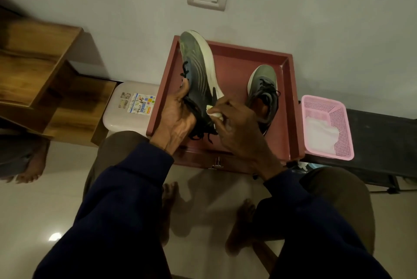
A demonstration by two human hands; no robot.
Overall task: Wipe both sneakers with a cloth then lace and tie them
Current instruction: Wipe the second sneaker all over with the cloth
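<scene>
My left hand [178,116] grips a dark green sneaker [199,69] with a white sole, held tilted on its side above the red table [230,57], toe pointing away. Its black laces hang loose near my left thumb and below the heel. My right hand [237,127] is closed on a small pale cloth [214,113] pressed against the sneaker's side near the heel. The second sneaker [264,91] stands upright on the table to the right, its laces loose.
A pink mesh basket [338,127] with a white cloth inside sits on a black bench to the right. A white plastic stool [130,107] stands left of the table, wooden shelving further left. A wall socket is above. My bare feet rest on the tiled floor.
</scene>
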